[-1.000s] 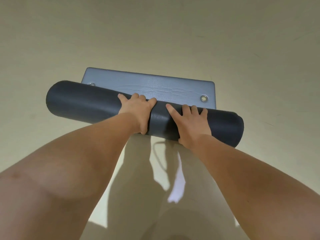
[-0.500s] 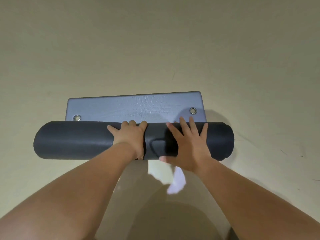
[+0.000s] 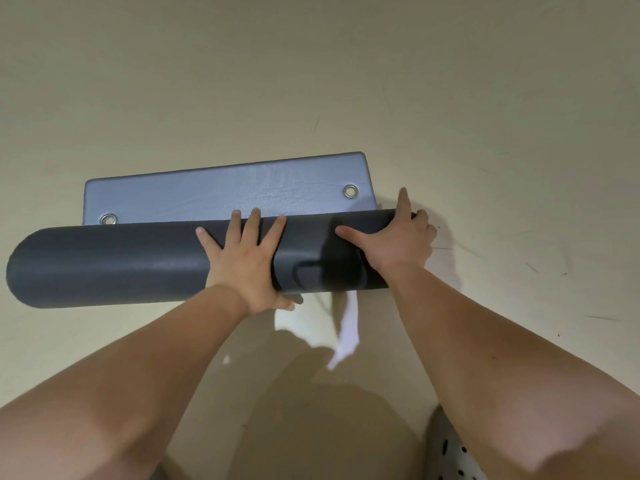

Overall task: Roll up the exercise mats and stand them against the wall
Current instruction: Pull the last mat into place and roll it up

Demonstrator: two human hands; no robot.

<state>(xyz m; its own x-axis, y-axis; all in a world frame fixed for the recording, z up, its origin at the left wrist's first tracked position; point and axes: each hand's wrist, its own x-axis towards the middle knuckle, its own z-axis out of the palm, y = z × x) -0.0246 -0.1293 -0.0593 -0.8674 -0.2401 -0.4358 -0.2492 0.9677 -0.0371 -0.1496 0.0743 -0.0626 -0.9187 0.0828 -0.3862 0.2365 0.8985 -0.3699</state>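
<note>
While the left hand presses flat and the right hand cups the end of the rolled exercise mat, uneven pushing could skew it.

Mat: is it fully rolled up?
No, a flat strip with two eyelets lies unrolled beyond the roll.

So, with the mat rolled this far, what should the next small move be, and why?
Probably push the roll forward over the flat strip. Only that short strip lies unrolled beyond it. The left hand presses flat on the roll's middle and the right hand sits at its right end, so both seem placed to finish the rolling.
</note>
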